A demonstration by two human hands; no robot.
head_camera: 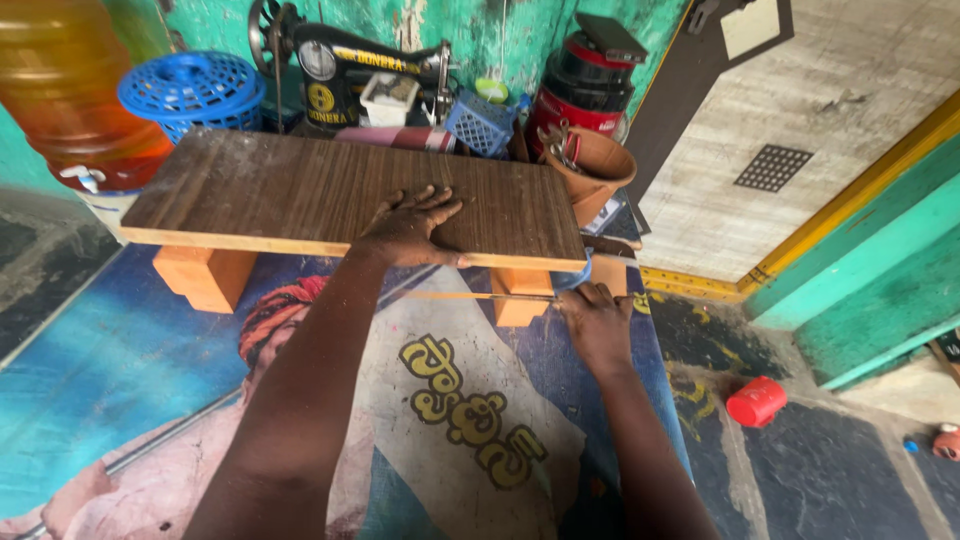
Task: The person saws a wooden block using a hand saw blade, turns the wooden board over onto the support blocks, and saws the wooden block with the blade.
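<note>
On the low board (300, 190), my left hand (408, 228) lies flat, fingers spread, pinning it on its orange blocks (203, 277). Under the front edge my right hand (597, 318) grips a saw (478, 296), fingers curled. No cut shows yet; sawing looks barely begun.

Against the flaking green wall (520, 30) stands a black sewing machine (340, 70) with a hand wheel at its left end. To its left sits a blue perforated basket (192, 90), and beside that a large amber water jug (70, 85) with a white tap. A small blue crate (478, 124) rests just right of the machine, next to a stack of black and red round containers (585, 85). A brown clay-coloured pot (597, 172) holds metal tools. On the dark floor (850, 470) to the right lies a red cylindrical container (756, 401). A metal drain grate (772, 167) is set in the pale floor beyond the yellow threshold (700, 285).
</note>
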